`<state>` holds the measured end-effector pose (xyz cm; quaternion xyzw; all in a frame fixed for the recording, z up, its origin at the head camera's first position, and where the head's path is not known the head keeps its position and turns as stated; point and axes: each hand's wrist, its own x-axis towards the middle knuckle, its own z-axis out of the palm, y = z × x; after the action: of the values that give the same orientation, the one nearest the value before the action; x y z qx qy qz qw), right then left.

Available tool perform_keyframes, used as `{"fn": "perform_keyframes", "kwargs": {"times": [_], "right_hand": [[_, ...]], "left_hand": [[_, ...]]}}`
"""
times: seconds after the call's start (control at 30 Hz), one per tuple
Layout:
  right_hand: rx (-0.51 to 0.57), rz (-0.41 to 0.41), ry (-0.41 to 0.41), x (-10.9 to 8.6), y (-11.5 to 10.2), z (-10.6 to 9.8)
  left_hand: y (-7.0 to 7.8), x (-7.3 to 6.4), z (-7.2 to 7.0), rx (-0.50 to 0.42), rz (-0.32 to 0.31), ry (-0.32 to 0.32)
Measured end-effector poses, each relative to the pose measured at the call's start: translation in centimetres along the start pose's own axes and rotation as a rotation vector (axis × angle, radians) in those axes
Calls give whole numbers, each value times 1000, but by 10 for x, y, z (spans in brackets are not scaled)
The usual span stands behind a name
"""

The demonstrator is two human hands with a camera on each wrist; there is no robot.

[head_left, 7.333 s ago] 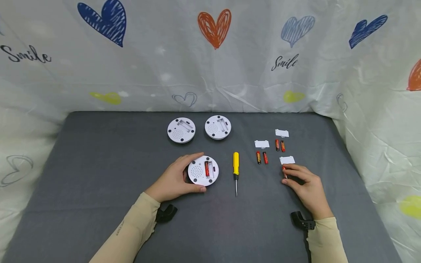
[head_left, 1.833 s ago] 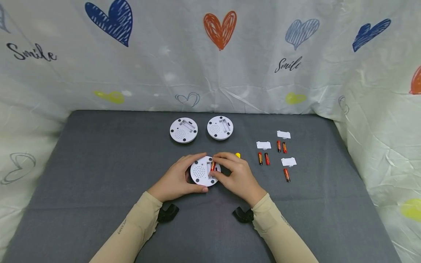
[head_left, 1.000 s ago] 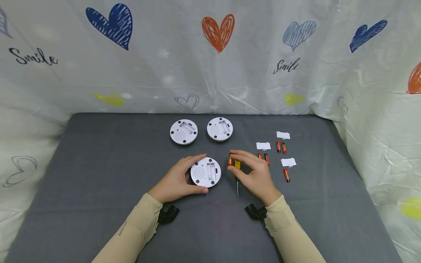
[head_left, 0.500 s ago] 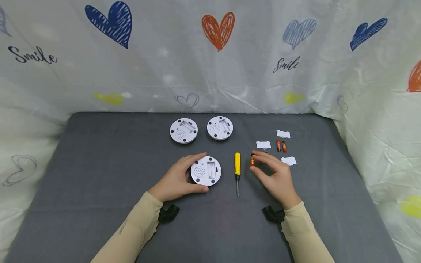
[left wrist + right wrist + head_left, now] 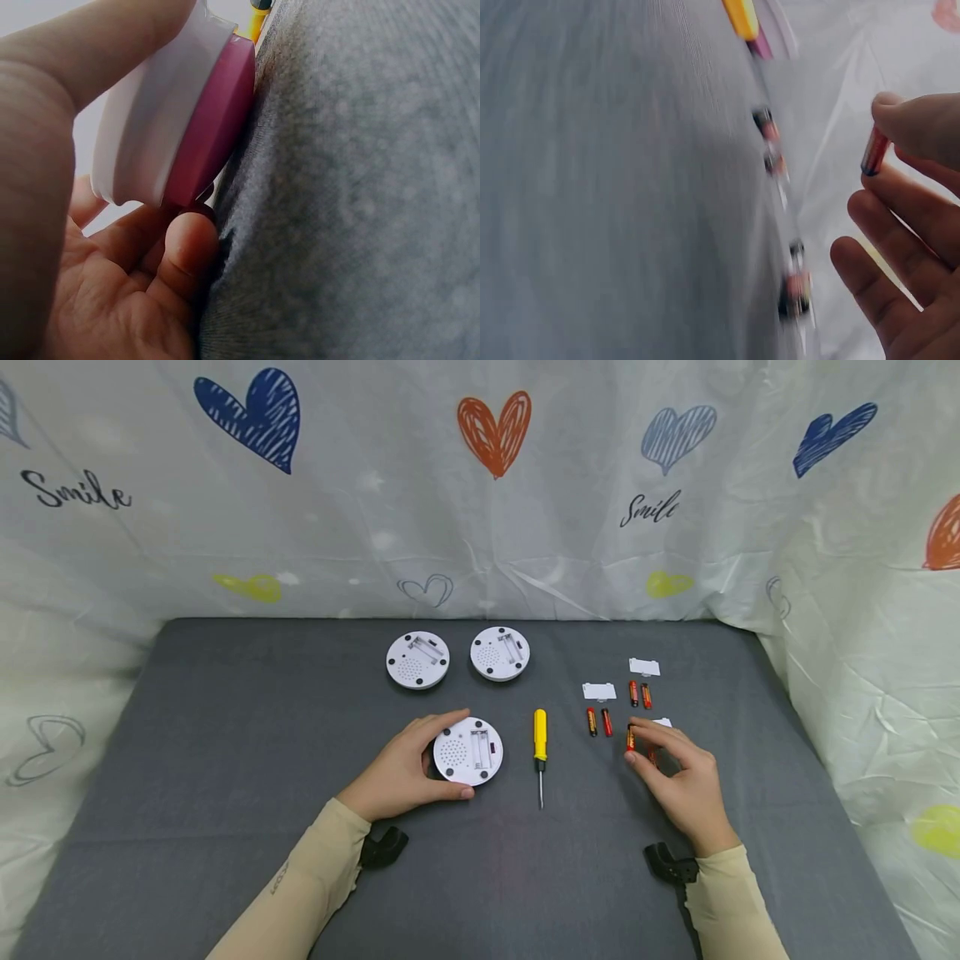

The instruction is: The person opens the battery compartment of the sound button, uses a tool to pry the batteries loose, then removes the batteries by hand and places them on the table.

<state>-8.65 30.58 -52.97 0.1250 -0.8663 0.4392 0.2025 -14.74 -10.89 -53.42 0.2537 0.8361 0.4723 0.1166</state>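
My left hand (image 5: 405,768) grips a round white device (image 5: 454,768) by its rim, thumb at the near side and fingers at the far side. Its battery compartment faces up with no battery inside. The left wrist view shows the pink lower part (image 5: 214,120) of this device close over the cloth. Over on the right, my right hand (image 5: 690,785) pinches a small red-and-black battery (image 5: 630,739) between thumb and fingertip. Behind those fingers another battery (image 5: 653,757) lies partly hidden, beside a white battery cover (image 5: 662,722) that is mostly covered by the hand.
A yellow-handled screwdriver (image 5: 540,735) lies between the hands. Two more round devices (image 5: 408,672) stand at the back, compartments bare. Right of them lie two white covers (image 5: 599,692), each with a pair of batteries (image 5: 607,722) in front. A printed curtain (image 5: 360,527) hangs behind the table.
Earlier one battery sat in the held device's compartment; it is bare now. My right hand has carried a battery from the device rightward past the screwdriver. The left hand keeps its grip.
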Motion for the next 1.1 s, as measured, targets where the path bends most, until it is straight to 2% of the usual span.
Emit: {"fn": "perform_keyframes", "kwargs": {"times": [0.27, 0.5, 0.7, 1.1], "right_hand": [[-70, 39, 41, -12, 16, -23], [-142, 115, 21, -18, 27, -36], [-143, 189, 8, -25, 32, -42], [-164, 258, -50, -27, 39, -46]], "left_hand": [[-1, 0, 0, 0, -24, 0], [-3, 0, 0, 3, -36, 2], [-2, 2, 1, 2, -27, -8], [-2, 3, 1, 16, -20, -4]]}}
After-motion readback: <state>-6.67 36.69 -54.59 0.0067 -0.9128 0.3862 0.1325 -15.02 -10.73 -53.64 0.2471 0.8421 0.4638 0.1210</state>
